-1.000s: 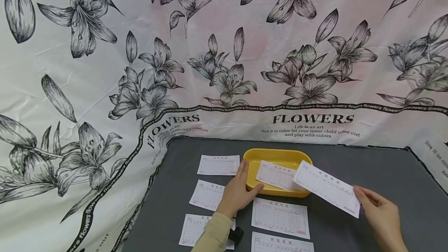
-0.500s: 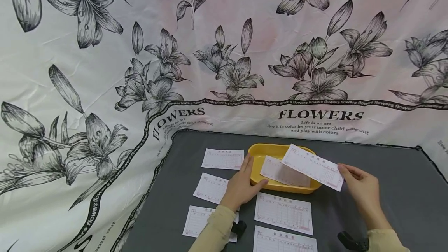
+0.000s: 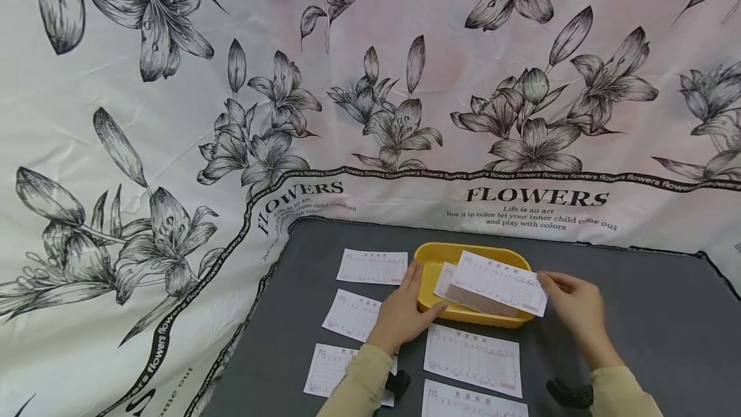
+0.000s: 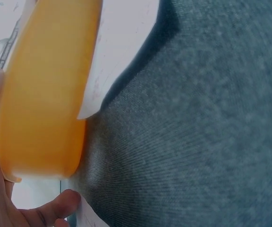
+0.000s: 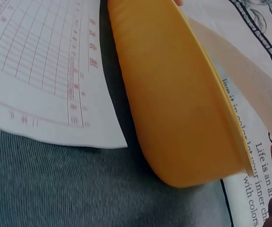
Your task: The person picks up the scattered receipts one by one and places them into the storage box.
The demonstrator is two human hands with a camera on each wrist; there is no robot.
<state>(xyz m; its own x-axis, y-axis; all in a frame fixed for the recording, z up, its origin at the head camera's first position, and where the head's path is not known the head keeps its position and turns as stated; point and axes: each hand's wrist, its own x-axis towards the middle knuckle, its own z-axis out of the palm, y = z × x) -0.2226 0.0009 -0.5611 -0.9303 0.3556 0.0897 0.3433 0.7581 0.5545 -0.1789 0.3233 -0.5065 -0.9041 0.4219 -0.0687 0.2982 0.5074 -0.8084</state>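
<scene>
A yellow plastic tray point(image 3: 425, 256) stands on the dark grey table, with a white printed receipt slip point(image 3: 442, 280) lying inside it. My left hand point(image 3: 402, 317) rests at the tray's left end, fingers extended along the rim and thumb near the front side; the left wrist view shows the thumb point(image 4: 62, 203) apart from the wall. My right hand point(image 3: 579, 311) pinches the right end of another receipt slip point(image 3: 500, 282) between thumb and fingers. That slip is over the tray, tilted, and partly covers the one inside.
Left of the tray lie several receipt slips in a column, such as the top slip point(image 3: 373, 267); my left arm partly hides the lower ones. Two more, including a near slip point(image 3: 471, 362), lie in front of the tray. A flower-printed cloth point(image 3: 405, 204) borders the table.
My right hand has carried its receipt slip leftward, from beyond the tray's right end to over the tray. My left hand has stayed at the tray's left end. The view has shifted slightly.
</scene>
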